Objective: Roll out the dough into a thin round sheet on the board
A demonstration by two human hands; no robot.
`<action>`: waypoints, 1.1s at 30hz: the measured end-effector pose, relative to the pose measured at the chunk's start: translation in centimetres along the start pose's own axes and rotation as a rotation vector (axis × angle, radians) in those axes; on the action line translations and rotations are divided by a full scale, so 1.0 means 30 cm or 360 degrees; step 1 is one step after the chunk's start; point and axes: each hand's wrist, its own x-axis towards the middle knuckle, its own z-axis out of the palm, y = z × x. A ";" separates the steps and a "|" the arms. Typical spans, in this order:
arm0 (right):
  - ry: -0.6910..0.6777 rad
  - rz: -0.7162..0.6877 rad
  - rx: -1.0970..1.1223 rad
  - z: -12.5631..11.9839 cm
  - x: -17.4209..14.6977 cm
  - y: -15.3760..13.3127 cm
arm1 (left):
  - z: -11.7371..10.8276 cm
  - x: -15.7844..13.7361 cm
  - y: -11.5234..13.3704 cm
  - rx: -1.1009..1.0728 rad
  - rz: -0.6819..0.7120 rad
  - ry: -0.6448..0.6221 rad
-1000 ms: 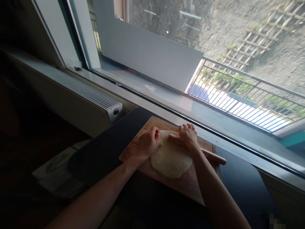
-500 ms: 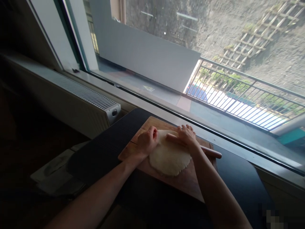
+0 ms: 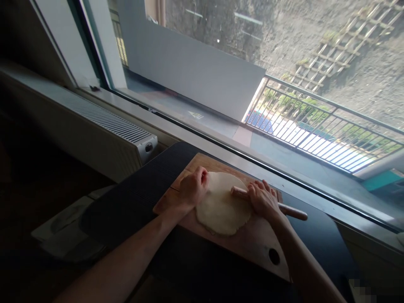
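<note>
Dough [image 3: 224, 206] lies flat on board [image 3: 252, 242], close to its near edge | left hand [image 3: 195, 185] curls at dough's left side, can't tell if pinching | right hand [image 3: 264, 199] holds rolling pin [image 3: 293, 211], poking past board's right edge | pushing too hard could tear dough

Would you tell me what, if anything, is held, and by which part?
The right hand covers the rolling pin near mid-length; whether it grips is unclear. The left hand curls at the edge of the dough; any pinch is hidden.
</note>
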 end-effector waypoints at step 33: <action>0.0193 -0.0388 0.0005 0.051 -0.174 -0.175 | -0.009 0.007 0.014 -0.0082 -0.0090 -0.0094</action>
